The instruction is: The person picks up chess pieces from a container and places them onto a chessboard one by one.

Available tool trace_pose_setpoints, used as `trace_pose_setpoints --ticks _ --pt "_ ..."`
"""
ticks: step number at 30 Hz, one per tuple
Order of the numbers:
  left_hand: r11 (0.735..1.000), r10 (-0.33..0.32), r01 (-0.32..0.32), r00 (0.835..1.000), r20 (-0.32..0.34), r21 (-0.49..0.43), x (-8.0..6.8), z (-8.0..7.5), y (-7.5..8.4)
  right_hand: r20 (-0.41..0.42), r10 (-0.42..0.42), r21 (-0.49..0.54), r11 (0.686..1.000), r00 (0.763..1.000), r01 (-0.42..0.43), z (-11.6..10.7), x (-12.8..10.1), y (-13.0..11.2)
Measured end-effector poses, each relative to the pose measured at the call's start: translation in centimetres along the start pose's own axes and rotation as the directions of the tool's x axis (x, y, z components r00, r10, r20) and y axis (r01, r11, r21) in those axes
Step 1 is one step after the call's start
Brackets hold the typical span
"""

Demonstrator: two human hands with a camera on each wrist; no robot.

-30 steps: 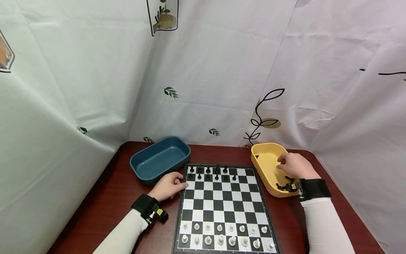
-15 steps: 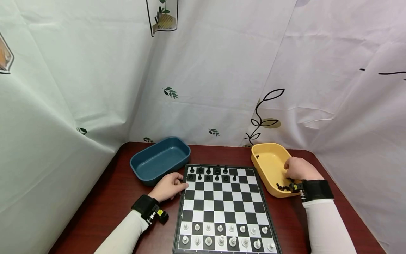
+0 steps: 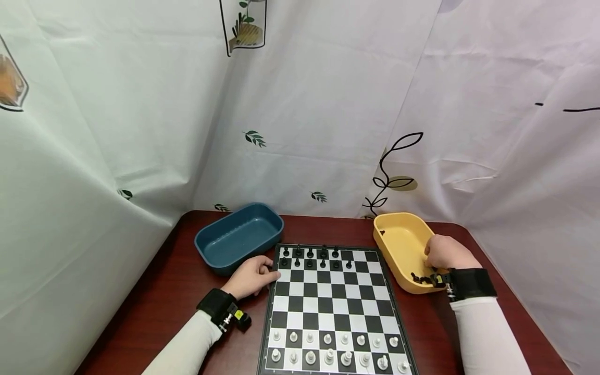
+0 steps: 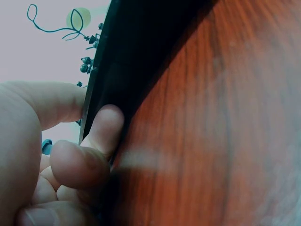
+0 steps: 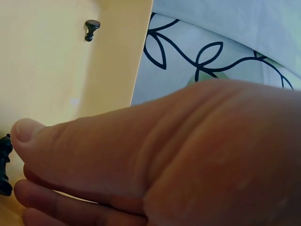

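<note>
On the table lies a chessboard (image 3: 329, 297). My left hand (image 3: 248, 279) grips its left edge, thumb (image 4: 59, 101) on the top and index finger (image 4: 106, 127) against the side. My right hand (image 3: 448, 252) reaches down into a yellow tray (image 3: 402, 242), its fingertips hidden in the head view. In the right wrist view a black chess piece (image 5: 4, 165) stands just beyond the thumb tip, with nothing visible between thumb and fingers. A black pawn (image 5: 91, 31) lies farther off in the tray. Several black pieces (image 3: 422, 279) lie at its near end.
Two partial rows of black chess pieces (image 3: 310, 253) stand on the board's far end. Two rows of white pieces (image 3: 329, 357) stand at the near end. A blue tray (image 3: 239, 237) sits behind my left hand. White patterned cloth (image 3: 300, 104) hangs behind the table.
My right hand has moved lower and a little to the right inside the yellow tray. My left hand keeps its hold on the board, and the pieces standing there stay put.
</note>
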State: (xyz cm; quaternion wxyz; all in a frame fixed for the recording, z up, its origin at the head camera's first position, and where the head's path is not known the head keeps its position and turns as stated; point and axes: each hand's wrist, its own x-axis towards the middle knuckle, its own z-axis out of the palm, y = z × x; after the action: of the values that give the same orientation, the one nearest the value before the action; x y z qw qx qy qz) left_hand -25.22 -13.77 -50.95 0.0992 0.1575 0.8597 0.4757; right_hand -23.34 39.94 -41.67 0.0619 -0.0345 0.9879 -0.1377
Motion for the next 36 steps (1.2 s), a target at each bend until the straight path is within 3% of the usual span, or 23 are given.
trace_pose_setpoints --ticks 28,36 --pt "1.000 -0.009 0.009 1.000 0.006 -0.010 -0.1 -0.2 0.0 0.007 -0.018 -0.072 0.997 1.000 0.018 0.5 -1.3 0.0" --pt "1.000 0.005 -0.004 1.000 0.009 -0.011 0.2 -0.1 -0.2 0.021 -0.031 -0.047 0.998 0.999 0.032 1.4 -1.2 0.0"
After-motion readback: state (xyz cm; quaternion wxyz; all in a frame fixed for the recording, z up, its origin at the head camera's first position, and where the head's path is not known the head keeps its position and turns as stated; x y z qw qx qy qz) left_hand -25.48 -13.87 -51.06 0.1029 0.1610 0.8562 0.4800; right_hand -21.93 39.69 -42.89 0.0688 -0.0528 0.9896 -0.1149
